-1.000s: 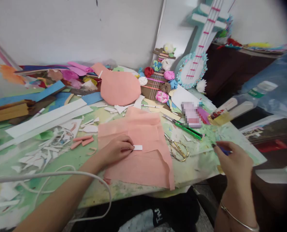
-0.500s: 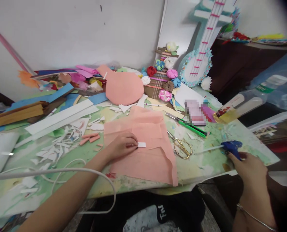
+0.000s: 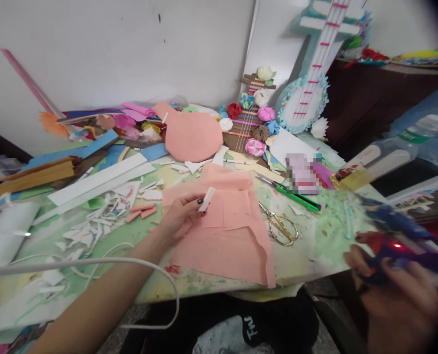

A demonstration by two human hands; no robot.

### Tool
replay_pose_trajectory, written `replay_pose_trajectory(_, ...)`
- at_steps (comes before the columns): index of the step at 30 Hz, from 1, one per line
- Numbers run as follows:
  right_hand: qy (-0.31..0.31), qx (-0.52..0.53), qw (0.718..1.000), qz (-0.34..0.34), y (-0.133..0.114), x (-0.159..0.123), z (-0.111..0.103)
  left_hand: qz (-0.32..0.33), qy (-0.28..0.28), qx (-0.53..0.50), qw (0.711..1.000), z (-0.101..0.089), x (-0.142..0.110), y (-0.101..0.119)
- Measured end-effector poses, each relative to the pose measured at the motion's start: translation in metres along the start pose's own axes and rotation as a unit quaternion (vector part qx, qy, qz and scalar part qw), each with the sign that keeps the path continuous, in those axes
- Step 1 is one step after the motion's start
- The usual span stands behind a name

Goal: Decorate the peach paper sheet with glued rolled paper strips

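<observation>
**Strip and tool in hand, right side blurred**

Right hand (image 3: 399, 285) grips a dark-blue tool with a red light (image 3: 411, 251); motion blur obscures its tip. A pixelated flat pink object (image 3: 302, 174) is unreadable. White cable (image 3: 169, 285) crosses the left forearm. Left hand (image 3: 182, 215) pinches a small white rectangular strip (image 3: 206, 199) above the creased salmon-pink sheet (image 3: 222, 253). Gold-handled scissors (image 3: 282, 230) and green cutter (image 3: 298, 198) lie between hands; bare tabletop (image 3: 320, 246) borders the scissors

The right hand (image 3: 399, 290) and the dark blue tool with a red light (image 3: 389, 246) are blurred. The tall turquoise-and-white paper instrument (image 3: 309, 93) is cut off at the top edge.
</observation>
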State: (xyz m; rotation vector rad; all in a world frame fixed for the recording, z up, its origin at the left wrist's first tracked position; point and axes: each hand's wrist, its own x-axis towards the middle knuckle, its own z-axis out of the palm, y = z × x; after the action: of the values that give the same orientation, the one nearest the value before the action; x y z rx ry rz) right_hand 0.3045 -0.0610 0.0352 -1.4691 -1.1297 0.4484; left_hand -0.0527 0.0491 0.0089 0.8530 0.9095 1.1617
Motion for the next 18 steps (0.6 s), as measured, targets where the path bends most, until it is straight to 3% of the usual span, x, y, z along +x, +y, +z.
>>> replay_pose_trajectory(1, -0.040, 0.108, 0.992, 0.058, -0.009, -0.009, 0.015, -0.020, -0.008, -0.023, 0.999, 0.002, -0.001, -0.002)
replay_pose_trajectory(3, -0.146, 0.216, 0.955, 0.139, -0.021, -0.027, 0.045, -0.057, -0.025, -0.062, 0.996, 0.006, -0.005, -0.005)
replay_pose_trajectory(5, -0.237, 0.237, 0.927, 0.168, -0.028, -0.044, 0.071, -0.087, -0.041, -0.091, 0.991, 0.009, -0.008, -0.007)
replay_pose_trajectory(7, -0.273, 0.227, 0.920, 0.165, -0.031, -0.056, 0.092, -0.112, -0.057, -0.113, 0.986, 0.010, -0.011, -0.008)
replay_pose_trajectory(11, -0.306, 0.205, 0.921, 0.130, -0.038, -0.064, 0.115, -0.143, -0.088, -0.138, 0.976, 0.011, -0.016, -0.008)
replay_pose_trajectory(18, -0.307, 0.155, 0.934, 0.096, -0.037, -0.062, 0.121, -0.148, -0.136, -0.158, 0.967, 0.014, -0.022, -0.010)
